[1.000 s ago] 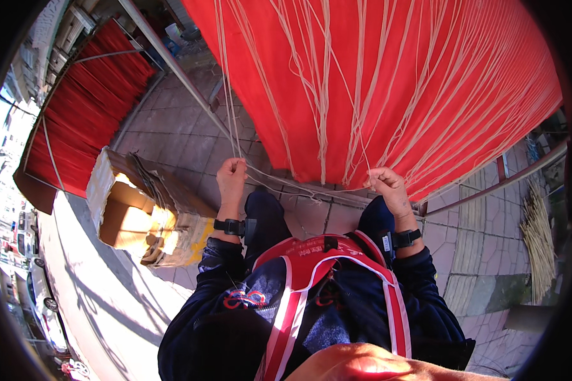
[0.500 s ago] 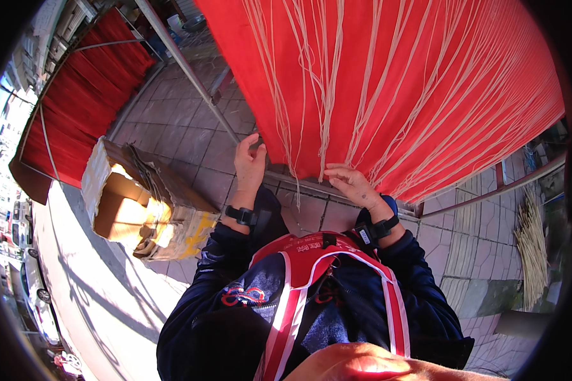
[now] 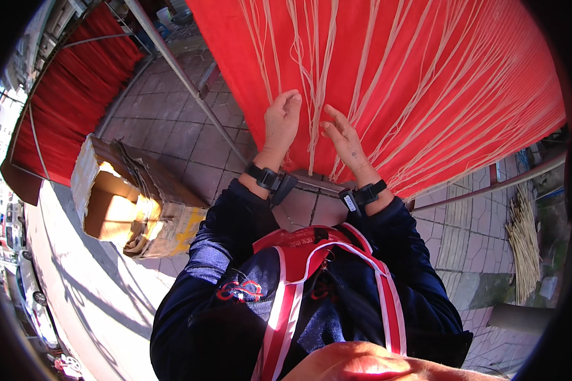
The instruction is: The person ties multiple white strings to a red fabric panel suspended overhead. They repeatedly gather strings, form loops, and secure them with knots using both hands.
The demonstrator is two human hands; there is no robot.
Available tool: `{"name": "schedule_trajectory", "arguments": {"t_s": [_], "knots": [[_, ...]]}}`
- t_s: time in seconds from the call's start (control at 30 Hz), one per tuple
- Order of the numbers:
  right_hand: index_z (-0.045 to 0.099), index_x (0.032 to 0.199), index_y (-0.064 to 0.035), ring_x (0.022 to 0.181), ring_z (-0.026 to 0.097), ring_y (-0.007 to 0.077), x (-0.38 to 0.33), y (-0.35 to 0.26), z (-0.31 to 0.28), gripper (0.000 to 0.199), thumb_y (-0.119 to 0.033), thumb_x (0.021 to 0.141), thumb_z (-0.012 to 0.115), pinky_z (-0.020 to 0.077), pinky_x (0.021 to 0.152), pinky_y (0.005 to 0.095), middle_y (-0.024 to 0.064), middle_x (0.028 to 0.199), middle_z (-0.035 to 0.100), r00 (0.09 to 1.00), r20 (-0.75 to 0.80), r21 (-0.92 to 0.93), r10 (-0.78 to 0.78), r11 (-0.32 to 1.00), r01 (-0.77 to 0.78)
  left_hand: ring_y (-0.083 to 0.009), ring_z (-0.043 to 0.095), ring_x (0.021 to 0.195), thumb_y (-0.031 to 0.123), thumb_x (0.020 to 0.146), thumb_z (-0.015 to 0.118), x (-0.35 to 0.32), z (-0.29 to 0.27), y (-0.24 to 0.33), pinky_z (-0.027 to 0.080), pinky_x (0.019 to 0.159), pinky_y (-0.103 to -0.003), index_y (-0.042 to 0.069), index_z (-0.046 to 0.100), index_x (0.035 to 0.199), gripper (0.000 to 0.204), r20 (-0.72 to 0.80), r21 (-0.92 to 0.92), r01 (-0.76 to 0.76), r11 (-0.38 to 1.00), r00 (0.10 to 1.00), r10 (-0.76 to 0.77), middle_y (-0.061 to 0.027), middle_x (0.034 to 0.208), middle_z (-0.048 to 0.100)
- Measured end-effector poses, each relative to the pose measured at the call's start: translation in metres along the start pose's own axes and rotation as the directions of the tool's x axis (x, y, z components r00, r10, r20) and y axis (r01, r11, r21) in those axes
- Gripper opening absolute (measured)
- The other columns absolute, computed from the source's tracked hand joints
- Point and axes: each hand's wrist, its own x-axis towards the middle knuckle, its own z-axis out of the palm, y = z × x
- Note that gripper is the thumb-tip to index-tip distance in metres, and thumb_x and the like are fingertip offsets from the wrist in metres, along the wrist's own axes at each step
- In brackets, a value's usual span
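Observation:
A wide sheet of red sticks (image 3: 426, 82) hangs before me, crossed by several pale strings (image 3: 314, 76). My left hand (image 3: 281, 124) lies flat against the sheet, fingers stretched upward and close together, just left of a bundle of strings. My right hand (image 3: 343, 140) is beside it, fingers spread and slightly curled among the strings, touching them. Whether it grips one I cannot tell. Each wrist wears a black band (image 3: 270, 180).
A metal pole (image 3: 190, 82) slants down to the sheet's lower edge. An open cardboard box (image 3: 127, 200) sits on the paved ground at left. Another red sheet (image 3: 63, 108) hangs at far left. A pile of pale sticks (image 3: 524, 247) lies at right.
Both hands have risen from the sheet's lower edge and come together at its middle. The left hand has opened flat against it.

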Motion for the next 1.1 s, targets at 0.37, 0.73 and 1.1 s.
{"name": "schedule_trajectory", "arguments": {"t_s": [0.37,0.73,1.1], "knots": [[0.041,0.137,-0.0023,0.096,0.059,0.0128,0.018,0.005,0.002,0.046,-0.019,0.097,0.053,0.0488,0.085,0.0269,0.0092,0.116,0.060,0.993,0.031,0.202,0.116,0.972,-0.119,-0.0093,0.060,0.085,0.017,0.092,0.060,0.041,0.018,-0.001,0.047,0.078,-0.024,0.002,0.064,0.100,0.018,0.039,-0.295,0.034,0.955,0.999,-0.023,-0.0030,0.089,0.065],[0.051,0.130,-0.0036,0.115,0.052,0.0150,0.008,-0.024,0.026,0.044,-0.021,0.091,0.061,0.0399,0.100,0.0314,0.0077,0.114,0.062,0.999,0.025,0.085,-0.019,0.996,0.017,-0.0192,0.066,0.085,0.011,0.094,0.054,-0.021,-0.028,0.018,0.053,0.079,-0.033,0.004,0.060,0.094,0.009,0.238,-0.563,0.192,0.804,0.969,-0.064,-0.0082,0.089,0.066],[0.064,0.110,-0.0027,0.090,0.064,0.0157,-0.003,-0.059,0.040,0.023,-0.018,0.096,0.054,0.0503,0.083,0.0292,0.0089,0.097,0.068,0.999,0.047,0.380,0.016,0.925,-0.032,-0.0239,0.067,0.085,0.008,0.094,0.051,-0.043,-0.057,0.032,0.054,0.083,-0.039,0.003,0.060,0.096,0.010,0.147,-0.610,0.121,0.783,0.988,-0.038,-0.0108,0.088,0.067]]}}
